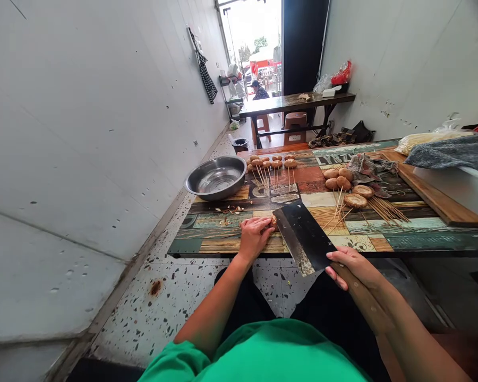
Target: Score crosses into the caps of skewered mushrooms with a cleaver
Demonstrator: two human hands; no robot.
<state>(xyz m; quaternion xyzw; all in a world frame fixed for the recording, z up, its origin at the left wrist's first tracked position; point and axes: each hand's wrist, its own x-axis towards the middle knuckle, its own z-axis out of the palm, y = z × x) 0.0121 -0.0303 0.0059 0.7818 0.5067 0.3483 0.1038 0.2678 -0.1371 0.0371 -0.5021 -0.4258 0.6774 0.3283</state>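
Observation:
My right hand (pixel 352 265) grips the brown wooden handle of a cleaver (pixel 306 236). The broad dark blade slants up and left, its tip end beside my left hand (pixel 255 233). Those left fingers are closed on a brown mushroom (pixel 274 223) at the table's near edge; most of it is hidden behind the fingers and the blade. Mushroom trimmings (pixel 233 209) lie further left on the table. Skewered mushrooms (pixel 276 164) rest in a row towards the back. More mushrooms (pixel 338 179) are heaped at the right, next to a bundle of bamboo skewers (pixel 388 208).
A steel basin (pixel 216 178) stands on the patterned table's (pixel 207 244) left corner. On the right are a crumpled cloth (pixel 368 168), a wooden board (pixel 430 188) and a white container with a grey towel (pixel 454 148). Beyond, a person (pixel 259 91) sits near the doorway behind another table (pixel 290 102).

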